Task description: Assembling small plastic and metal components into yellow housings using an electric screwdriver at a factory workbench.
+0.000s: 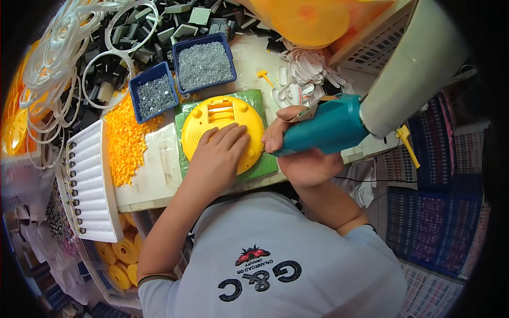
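Note:
A round yellow plastic casing (251, 123) lies on a green woven mat (185, 164) at the table's front edge. An open rectangular compartment shows near its far rim. My left hand (214, 159) rests on the near left part of the casing, fingers stretched out flat over it. My right hand (310, 168) is wrapped round a teal power screwdriver (326, 127) with a metal lever. Its front end points left toward the casing's right edge, where my fingers hide the tip. A thick pale sleeve (413, 69) covers the tool's rear end.
Beyond the casing stand two blue trays (233, 57) of small metal parts. Small yellow pieces (124, 143) are heaped at left, beside a white ribbed rack (93, 185). Dark and grey plastic parts (154, 45) cover the back. White pieces (307, 66) lie near a pale crate (371, 55).

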The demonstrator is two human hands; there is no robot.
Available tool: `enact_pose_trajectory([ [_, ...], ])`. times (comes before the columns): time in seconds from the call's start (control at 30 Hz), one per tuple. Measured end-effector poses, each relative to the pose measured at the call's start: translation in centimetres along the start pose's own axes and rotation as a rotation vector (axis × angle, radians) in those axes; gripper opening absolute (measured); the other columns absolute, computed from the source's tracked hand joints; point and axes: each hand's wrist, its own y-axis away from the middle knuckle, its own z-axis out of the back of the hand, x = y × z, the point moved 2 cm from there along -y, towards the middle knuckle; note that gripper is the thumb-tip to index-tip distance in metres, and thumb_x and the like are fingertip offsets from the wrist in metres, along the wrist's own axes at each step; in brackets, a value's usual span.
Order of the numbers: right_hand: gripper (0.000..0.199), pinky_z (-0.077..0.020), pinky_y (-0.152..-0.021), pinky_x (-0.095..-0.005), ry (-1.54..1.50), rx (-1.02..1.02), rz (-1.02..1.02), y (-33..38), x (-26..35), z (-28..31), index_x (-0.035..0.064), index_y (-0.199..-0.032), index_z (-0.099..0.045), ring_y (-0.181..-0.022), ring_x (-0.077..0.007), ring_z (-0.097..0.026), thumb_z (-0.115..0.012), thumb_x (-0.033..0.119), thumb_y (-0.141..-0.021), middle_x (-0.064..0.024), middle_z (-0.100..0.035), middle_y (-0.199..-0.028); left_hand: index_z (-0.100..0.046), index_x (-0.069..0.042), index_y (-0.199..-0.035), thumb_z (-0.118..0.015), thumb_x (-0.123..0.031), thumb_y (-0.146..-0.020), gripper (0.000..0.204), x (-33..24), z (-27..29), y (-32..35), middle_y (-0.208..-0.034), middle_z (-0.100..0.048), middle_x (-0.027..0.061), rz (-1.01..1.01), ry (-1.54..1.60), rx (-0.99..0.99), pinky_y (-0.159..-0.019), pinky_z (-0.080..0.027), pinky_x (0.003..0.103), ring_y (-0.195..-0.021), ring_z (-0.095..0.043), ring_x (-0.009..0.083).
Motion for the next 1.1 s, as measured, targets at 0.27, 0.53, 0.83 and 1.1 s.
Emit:
enact_pose_trajectory([
  [0.27,0.091,-0.0488,-0.087,-0.0395,-0.005,-0.009,-0.137,2.4,-1.5,-1.7,-0.0088,-0.133,-0.053,-0.085,-0.0254,-0.063,-0.042,0.072,-0.094,-0.0169,-0.066,-0.089,-0.056,0.0,-0.143,-0.073,-0.036,-0.09,0.066,-2.5,-2.2,3.0,-0.151,-0.055,0.0144,0.089,-0.14,-0.131,-0.119,-0.034,0.049,-0.144,-0.048,0.0304],
  [0.53,0.092,-0.049,-0.087,-0.0389,0.02,-0.229,-0.102,6.9,-6.4,0.8,-0.0082,-0.127,-0.056,-0.091,-0.025,-0.063,-0.051,0.075,-0.09,-0.0149,-0.064,-0.1,-0.065,-0.001,-0.135,-0.062,-0.027,-0.096,0.047,-2.1,-3.2,3.1,-0.147,-0.06,0.0144,0.069,-0.193,-0.234,-0.118,-0.036,0.047,-0.141,-0.053,0.0282],
  [0.83,0.095,-0.0497,-0.084,-0.0368,0.095,-0.157,-0.095,5.8,-5.5,0.1,-0.0079,-0.127,-0.058,-0.085,-0.0245,-0.064,-0.049,0.078,-0.088,-0.0145,-0.065,-0.091,-0.063,0.0,-0.135,-0.063,-0.026,-0.095,0.048,-1.7,-3.2,3.2,-0.147,-0.06,0.015,0.056,-0.196,-0.243,-0.117,-0.038,0.045,-0.14,-0.055,0.0297],
  [1.1,0.091,-0.049,-0.086,-0.0397,0.062,0.131,-0.214,0.6,-2.4,-4.4,-0.0063,-0.136,-0.052,-0.084,-0.025,-0.062,-0.043,0.072,-0.091,-0.0156,-0.064,-0.088,-0.054,-0.007,-0.145,-0.084,-0.034,-0.077,0.079,3.6,2.2,6.1,-0.155,-0.052,0.008,0.01,0.041,-0.012,-0.12,-0.035,0.049,-0.147,-0.045,0.0259],
])
